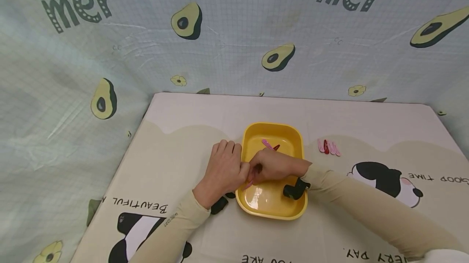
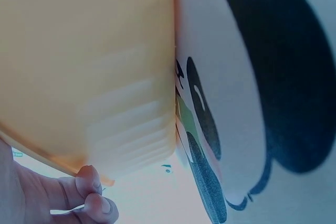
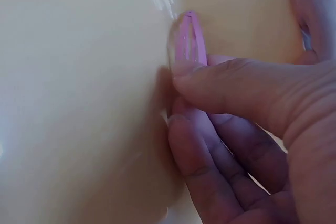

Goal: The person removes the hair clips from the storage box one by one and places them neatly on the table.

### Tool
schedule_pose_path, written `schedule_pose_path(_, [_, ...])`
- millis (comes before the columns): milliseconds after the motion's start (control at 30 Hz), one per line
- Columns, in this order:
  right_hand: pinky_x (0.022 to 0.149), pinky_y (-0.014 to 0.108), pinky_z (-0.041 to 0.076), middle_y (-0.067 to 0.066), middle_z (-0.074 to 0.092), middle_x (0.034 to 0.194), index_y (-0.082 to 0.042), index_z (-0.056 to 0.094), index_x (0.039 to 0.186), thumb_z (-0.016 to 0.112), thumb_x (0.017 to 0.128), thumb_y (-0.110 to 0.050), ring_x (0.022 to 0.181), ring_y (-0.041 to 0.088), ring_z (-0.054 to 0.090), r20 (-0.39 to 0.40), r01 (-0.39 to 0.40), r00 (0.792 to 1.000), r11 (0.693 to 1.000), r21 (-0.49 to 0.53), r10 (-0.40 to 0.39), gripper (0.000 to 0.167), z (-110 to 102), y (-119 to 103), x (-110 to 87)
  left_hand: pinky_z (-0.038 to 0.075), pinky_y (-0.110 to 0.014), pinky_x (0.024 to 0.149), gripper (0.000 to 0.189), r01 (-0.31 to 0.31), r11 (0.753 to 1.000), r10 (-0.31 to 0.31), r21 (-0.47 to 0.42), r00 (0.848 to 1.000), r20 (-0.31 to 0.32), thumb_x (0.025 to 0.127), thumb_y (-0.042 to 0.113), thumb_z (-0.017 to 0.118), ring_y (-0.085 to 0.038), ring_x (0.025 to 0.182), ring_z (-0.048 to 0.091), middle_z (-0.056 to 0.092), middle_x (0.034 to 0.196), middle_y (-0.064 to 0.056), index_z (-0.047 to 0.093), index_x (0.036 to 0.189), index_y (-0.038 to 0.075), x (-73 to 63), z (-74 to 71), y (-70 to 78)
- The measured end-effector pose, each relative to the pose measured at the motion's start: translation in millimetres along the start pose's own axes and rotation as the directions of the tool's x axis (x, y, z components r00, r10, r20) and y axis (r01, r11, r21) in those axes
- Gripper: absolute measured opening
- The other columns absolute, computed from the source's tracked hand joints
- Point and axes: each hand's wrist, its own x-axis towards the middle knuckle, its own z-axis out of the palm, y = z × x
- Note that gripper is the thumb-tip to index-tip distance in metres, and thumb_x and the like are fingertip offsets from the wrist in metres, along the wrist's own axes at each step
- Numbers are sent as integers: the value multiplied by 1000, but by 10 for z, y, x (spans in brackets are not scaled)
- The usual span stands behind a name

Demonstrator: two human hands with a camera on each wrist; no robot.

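Yellow tray [image 1: 271, 211] sits on the printed tablecloth [image 1: 220, 242], longer sides running near to far. Left hand [image 1: 224, 169] grips the tray's left rim, thumb on the inner side, the other fingers curled close together outside. Right hand [image 1: 275, 165] reaches over the right side into the tray; its thumb and fingertips pinch a pink snap hair clip [image 3: 199, 43], pointed end protruding, held low near the left wall and just beside the left thumb. Cannot tell whether the clip touches the tray. Toward the far end of the tray lie a second pink clip [image 1: 267, 144] and a dark red clip [image 1: 276, 147], both partly covered by the right hand. Right of the tray, apart from it: a row of clips [image 1: 326, 147], pink with one red among them.
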Motion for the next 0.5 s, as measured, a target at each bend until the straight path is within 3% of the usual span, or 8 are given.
schedule_pose_path(267, [73, 18, 56, 1, 81, 90, -9, 80, 98, 78, 89, -11, 74, -2, 65, -7, 1, 1000, 994, 107, -1, 10, -48, 55, -23, 37, -38, 77, 17, -11, 1000, 11, -3, 999, -31, 84, 19, 58, -26, 77, 45, 45, 71, -5, 48, 74, 10, 1, 3, 2])
schedule_pose_path(500, [69, 16, 52, 0, 79, 85, -9, 80, 94, 79, 88, -12, 69, -2, 61, 9, -26, 1000, 995, 92, 25, 7, -80, 27, -46, 37, -38, 76, 16, -3, 1000, 3, -11, 1000, -17, 83, 19, 55, -26, 75, 42, 44, 71, -5, 46, 73, 10, -3, 3, 3])
